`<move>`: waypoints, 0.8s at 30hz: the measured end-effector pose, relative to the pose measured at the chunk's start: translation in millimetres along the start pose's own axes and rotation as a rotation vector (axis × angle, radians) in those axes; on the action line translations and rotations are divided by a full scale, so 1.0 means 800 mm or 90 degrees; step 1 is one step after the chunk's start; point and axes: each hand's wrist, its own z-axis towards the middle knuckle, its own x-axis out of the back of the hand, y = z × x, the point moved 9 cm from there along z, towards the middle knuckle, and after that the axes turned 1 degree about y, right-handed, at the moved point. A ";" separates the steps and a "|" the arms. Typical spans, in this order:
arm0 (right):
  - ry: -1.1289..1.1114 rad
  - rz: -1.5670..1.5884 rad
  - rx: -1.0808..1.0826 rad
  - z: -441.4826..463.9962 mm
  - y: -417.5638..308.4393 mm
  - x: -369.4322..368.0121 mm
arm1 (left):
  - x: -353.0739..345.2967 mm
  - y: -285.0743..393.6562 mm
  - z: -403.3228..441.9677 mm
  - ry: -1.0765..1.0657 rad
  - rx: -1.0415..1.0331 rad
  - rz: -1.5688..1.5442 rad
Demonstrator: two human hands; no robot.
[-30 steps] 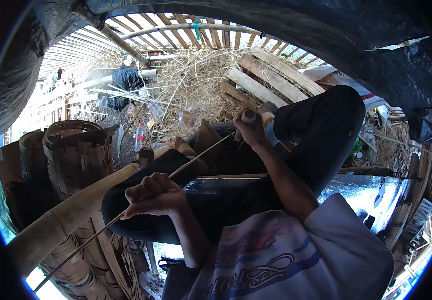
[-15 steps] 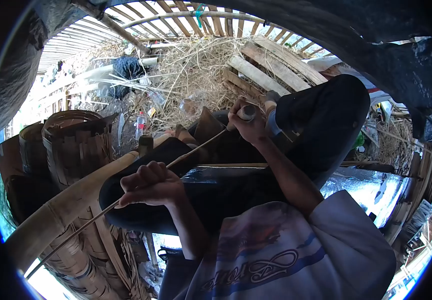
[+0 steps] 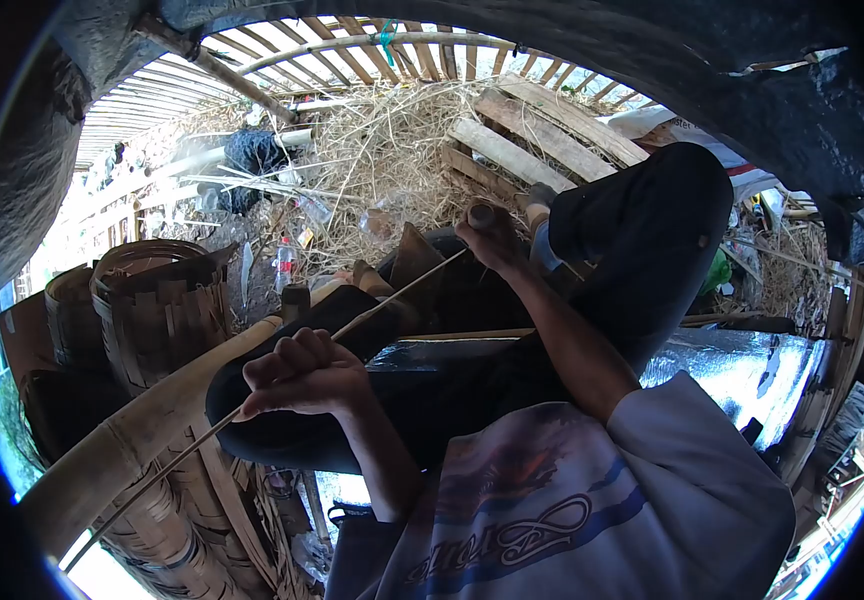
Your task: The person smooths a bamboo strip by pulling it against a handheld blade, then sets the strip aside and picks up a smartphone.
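Observation:
A long thin bamboo strip [image 3: 397, 294] runs slantwise from the lower left up to the middle. My left hand [image 3: 304, 378] is closed around it, above my bent knee. Near the strip's upper end, my right hand [image 3: 493, 243] is wrapped round a thick rounded handle [image 3: 482, 214]; the rest of that tool is hidden by the hand and the dark behind it. The strip's upper end meets the area just below my right fist. Under the left forearm and knee passes a thick bamboo pole [image 3: 132, 437].
Woven bamboo baskets [image 3: 157, 320] stand at the left. Beyond my legs lie straw [image 3: 392, 150], wooden planks [image 3: 517, 160], a plastic bottle [image 3: 284, 262] and a dark blue bundle [image 3: 255, 152]. A shiny silver sheet [image 3: 752, 375] is at the right.
The view has shifted slightly. The handle in my right hand has tilted, and more of the strip shows near that fist than half a second ago. My left hand keeps its hold.

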 end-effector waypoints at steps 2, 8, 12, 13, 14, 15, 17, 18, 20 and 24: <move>-0.031 0.185 -0.091 0.001 -0.014 0.007 | -0.002 0.001 0.002 -0.018 -0.003 -0.009; 0.011 0.268 -0.090 0.009 0.003 0.014 | 0.005 -0.005 0.005 -0.037 0.013 -0.033; -0.019 0.208 -0.063 0.005 -0.017 0.005 | 0.004 -0.001 0.001 -0.014 0.017 -0.054; -0.026 0.208 -0.066 0.004 -0.021 0.002 | 0.004 -0.001 0.001 -0.009 0.015 -0.049; -0.025 0.240 -0.008 -0.002 -0.035 0.001 | 0.005 -0.002 0.000 -0.007 0.016 -0.030; -0.021 0.273 0.049 -0.011 -0.046 0.002 | 0.007 -0.001 -0.003 -0.006 0.019 -0.011; -0.016 0.215 0.026 -0.009 -0.010 -0.008 | 0.013 0.000 -0.003 -0.001 0.023 -0.015; -0.011 0.187 0.019 -0.001 -0.011 -0.003 | 0.011 -0.003 0.000 0.003 0.022 -0.021; -0.014 0.166 -0.054 0.010 0.004 0.001 | 0.005 -0.001 -0.001 -0.020 0.014 -0.023; -0.019 0.263 -0.093 -0.001 -0.030 0.006 | 0.006 0.001 -0.001 -0.015 -0.011 0.004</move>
